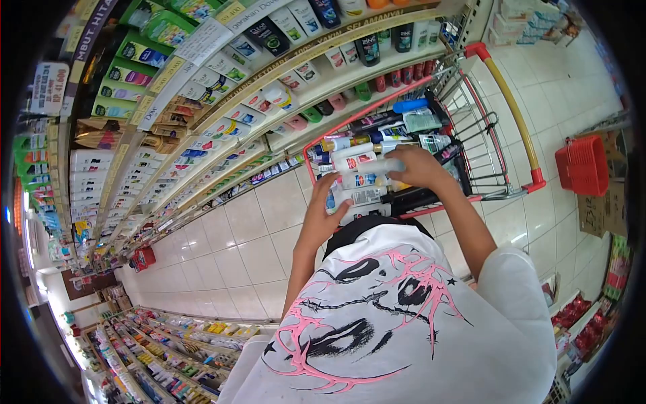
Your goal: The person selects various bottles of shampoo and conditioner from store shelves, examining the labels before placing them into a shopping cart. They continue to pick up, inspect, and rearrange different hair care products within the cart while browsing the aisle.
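Observation:
A shopping cart (503, 152) with red trim and a yellow handle stands in front of me, filled with bottles and tubes. My right hand (415, 167) is closed around one end of a pale bottle (378, 166) held above the other items. Near the bottle's other end is my left hand (324, 205), its thumb and fingers apart over white bottles (367, 196) at the cart's near left side. Whether its fingertips touch a bottle is hard to tell. A blue-capped item (409, 106) and dark bottles lie deeper in the cart.
Long shelves (222, 101) of shampoo and other bottles run along the left and past the cart's far side. Red baskets (584, 167) and cardboard boxes (601, 212) stand at the right. More stocked shelves (155, 350) are at the lower left, across the tiled floor (225, 249).

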Demonstrator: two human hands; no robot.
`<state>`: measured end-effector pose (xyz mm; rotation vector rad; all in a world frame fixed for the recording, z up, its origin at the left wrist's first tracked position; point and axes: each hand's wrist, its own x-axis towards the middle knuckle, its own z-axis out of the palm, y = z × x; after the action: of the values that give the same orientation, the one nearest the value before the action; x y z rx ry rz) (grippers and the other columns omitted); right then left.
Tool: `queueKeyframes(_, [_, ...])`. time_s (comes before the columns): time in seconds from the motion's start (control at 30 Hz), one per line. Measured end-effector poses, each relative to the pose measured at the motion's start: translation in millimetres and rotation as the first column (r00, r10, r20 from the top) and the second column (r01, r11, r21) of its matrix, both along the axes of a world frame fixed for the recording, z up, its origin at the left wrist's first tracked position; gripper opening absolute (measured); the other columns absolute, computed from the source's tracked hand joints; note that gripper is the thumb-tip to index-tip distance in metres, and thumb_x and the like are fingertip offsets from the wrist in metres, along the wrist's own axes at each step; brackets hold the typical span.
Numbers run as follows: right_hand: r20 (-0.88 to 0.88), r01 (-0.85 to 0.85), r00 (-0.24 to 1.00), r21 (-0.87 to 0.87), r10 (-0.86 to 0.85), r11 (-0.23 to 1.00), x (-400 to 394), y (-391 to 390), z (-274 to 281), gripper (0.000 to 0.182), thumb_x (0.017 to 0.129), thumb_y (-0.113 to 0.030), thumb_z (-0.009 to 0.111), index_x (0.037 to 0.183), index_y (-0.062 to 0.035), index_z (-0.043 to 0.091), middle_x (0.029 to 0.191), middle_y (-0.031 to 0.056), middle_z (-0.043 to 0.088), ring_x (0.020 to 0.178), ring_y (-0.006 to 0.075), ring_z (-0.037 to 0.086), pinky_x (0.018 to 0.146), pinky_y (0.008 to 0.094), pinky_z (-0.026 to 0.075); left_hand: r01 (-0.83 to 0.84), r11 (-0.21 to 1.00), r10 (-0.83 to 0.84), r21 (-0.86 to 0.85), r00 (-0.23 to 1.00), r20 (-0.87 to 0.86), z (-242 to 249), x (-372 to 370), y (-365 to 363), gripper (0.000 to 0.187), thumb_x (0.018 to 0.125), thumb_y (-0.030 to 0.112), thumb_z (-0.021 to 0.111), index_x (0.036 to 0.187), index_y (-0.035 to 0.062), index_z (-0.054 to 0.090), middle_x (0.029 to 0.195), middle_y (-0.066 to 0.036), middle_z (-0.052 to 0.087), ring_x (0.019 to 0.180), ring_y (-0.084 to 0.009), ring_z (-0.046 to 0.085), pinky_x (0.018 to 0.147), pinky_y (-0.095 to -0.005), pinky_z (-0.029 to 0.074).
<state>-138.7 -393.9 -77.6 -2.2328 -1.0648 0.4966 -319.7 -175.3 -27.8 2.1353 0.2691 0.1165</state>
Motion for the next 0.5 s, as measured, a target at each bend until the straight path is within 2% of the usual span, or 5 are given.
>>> queueKeyframes(0.07, [-0.127,0.033,0.992,0.122,-0.018,0.992,-8,6,41,0.041,0.071,-0.026,0.077,0.105,-0.0064,0.066,0.100,0.0130,0.067,0.092,0.0304,0.065,0.081,0.0393,0.051,0.101,0.989,-0.112,0.105,0.988,0.102,4,13,-10,0.061,0.085,0.015,0.071,0.139,0.0051,0.044,0.131,-0.016,0.052,0.120,-0.0288,0.053,0.102,-0.0352,0.040])
queueKeyframes(0.17, [-0.441,0.256,0.893,0.325,-0.094,0.910,-21,21,64,0.039,0.075,-0.028,0.079,0.103,-0.0041,0.066,0.091,0.0083,0.067,0.082,0.0192,0.065,0.072,0.0322,0.051,0.174,0.913,-0.257,-0.369,0.948,-0.189,6,23,-24,0.066,0.088,0.016,0.070,0.142,-0.0001,0.037,0.129,-0.017,0.054,0.123,-0.0281,0.052,0.105,-0.0350,0.039])
queueKeyframes(0.27, [-0.778,0.643,0.612,0.384,-0.143,0.662,-33,37,65,0.033,0.086,-0.028,0.074,0.102,-0.0009,0.065,0.088,0.0020,0.066,0.081,0.0067,0.059,0.071,0.0244,0.048,0.009,0.555,-0.304,-0.832,0.933,-0.193,20,24,-36,0.050,0.094,0.015,0.063,0.136,0.0001,0.040,0.110,-0.012,0.063,0.094,-0.0198,0.066,0.084,-0.0319,0.053])
queueKeyframes(0.4, [-0.945,0.709,0.321,0.284,0.063,0.646,-46,39,49,0.037,0.092,-0.026,0.067,0.117,0.0008,0.062,0.100,0.0035,0.066,0.090,0.0089,0.059,0.084,0.0264,0.046,-0.110,0.575,-0.149,-0.811,0.960,-0.235,22,22,-36,0.043,0.095,0.015,0.061,0.131,0.0001,0.043,0.101,-0.011,0.065,0.081,-0.0205,0.068,0.075,-0.0320,0.056])
queueKeyframes(0.5, [-0.919,0.663,0.394,0.296,0.016,0.687,-59,39,49,0.045,0.089,-0.028,0.070,0.122,0.0005,0.060,0.103,0.0055,0.065,0.096,0.0121,0.059,0.088,0.0283,0.045,-0.087,0.637,-0.117,-0.766,0.971,-0.208,10,21,-27,0.040,0.095,0.019,0.063,0.126,-0.0002,0.046,0.099,-0.008,0.064,0.080,-0.0151,0.066,0.073,-0.0278,0.054])
